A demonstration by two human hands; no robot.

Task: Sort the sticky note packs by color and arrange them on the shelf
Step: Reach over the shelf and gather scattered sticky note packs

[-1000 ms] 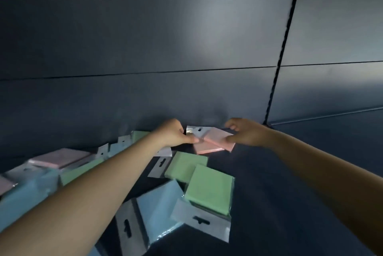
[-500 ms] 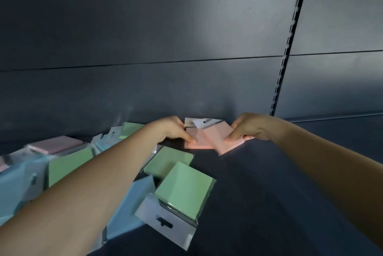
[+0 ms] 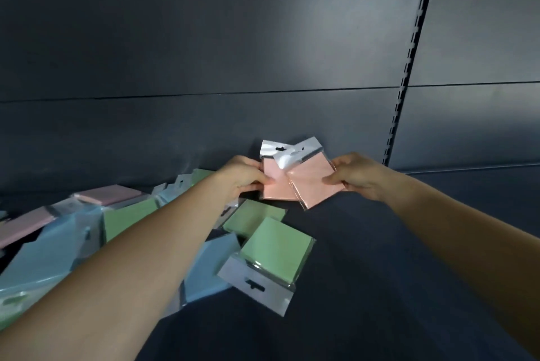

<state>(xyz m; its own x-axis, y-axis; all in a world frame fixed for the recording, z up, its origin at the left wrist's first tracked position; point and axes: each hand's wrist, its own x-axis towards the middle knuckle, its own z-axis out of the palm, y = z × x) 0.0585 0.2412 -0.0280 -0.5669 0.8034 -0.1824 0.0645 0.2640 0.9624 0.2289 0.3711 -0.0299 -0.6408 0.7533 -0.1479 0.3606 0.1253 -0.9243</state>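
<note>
Fingers [image 3: 264, 179] of the left hand [image 3: 244, 175] pinching one pink pack [image 3: 274, 185], right hand [image 3: 355, 175] gripping the other pink pack [image 3: 314, 185]; both now tipping up vs a sec ago, overlapping, just behind the green pack [image 3: 276, 246] on the shelf [image 3: 365, 287]. Pinks prob. getting grouped.

Both forearms are bare to the frame edge, sleeveless, and the left hand [image 3: 244, 176] and right hand [image 3: 355, 175] are ungloved.

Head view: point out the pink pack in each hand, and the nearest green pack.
Left-hand pink pack [image 3: 276, 185], head view: middle of pink face.
Right-hand pink pack [image 3: 311, 182], head view: middle of pink face.
Nearest green pack [image 3: 277, 249], head view: middle of green face.
</note>
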